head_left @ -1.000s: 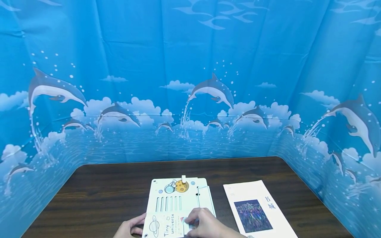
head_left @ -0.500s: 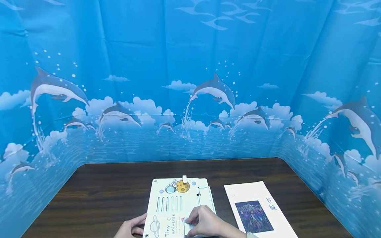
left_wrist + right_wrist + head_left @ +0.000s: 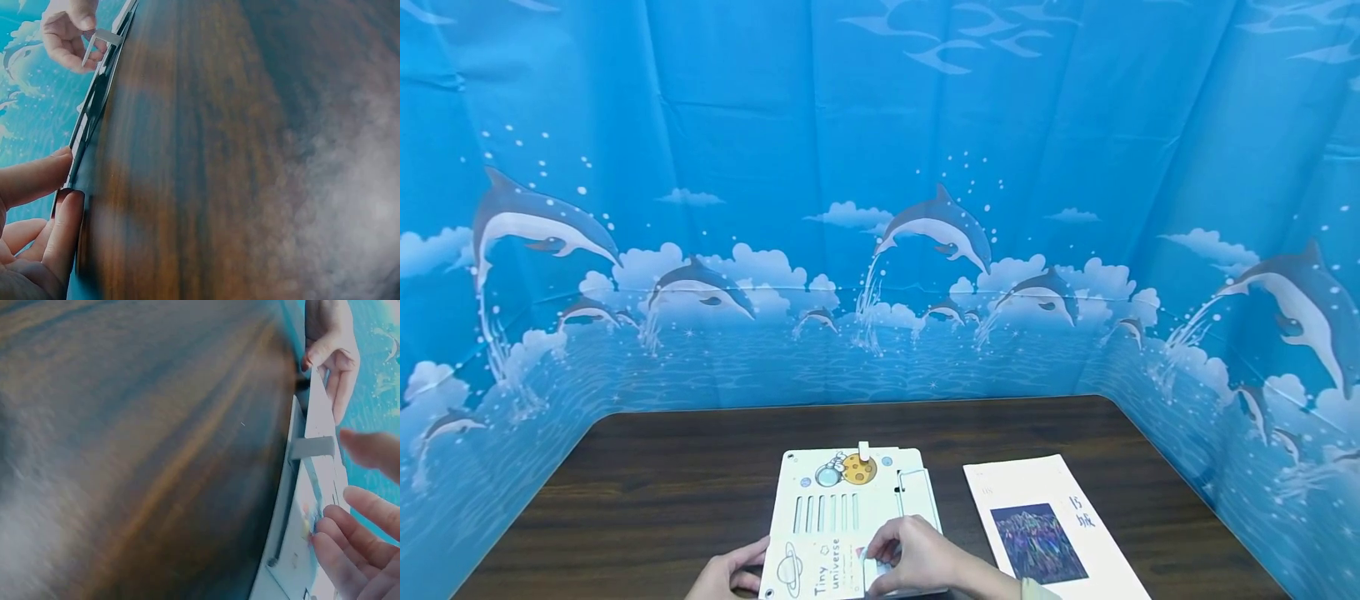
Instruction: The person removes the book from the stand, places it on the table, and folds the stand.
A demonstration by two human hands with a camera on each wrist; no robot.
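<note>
A white book stand (image 3: 820, 554) with slots, planet drawings and "Tiny universe" lettering lies on the table's near middle. My left hand (image 3: 724, 577) grips its left edge; the left wrist view has the thumb (image 3: 37, 178) and fingers on opposite faces of the thin edge. Over the stand's near right part, my right hand (image 3: 921, 560) pinches a small pale clip (image 3: 870, 572) between thumb and forefinger. Seen from the right wrist, the clip (image 3: 312, 447) bridges the stand's edge, and the lower fingers (image 3: 337, 528) are right at the printed face.
Right of the stand lies a white book (image 3: 1045, 525) with a dark picture on its cover. At the stand's far edge sits a second clip (image 3: 862, 451), and a bent wire bracket (image 3: 916, 473) is at its right. A blue dolphin curtain (image 3: 880, 250) surrounds the dark wooden table (image 3: 662, 492).
My right hand turns slightly, its wrist dropping a little to the right, while its fingertips stay at the clip. The left hand and the book stand have hardly moved.
</note>
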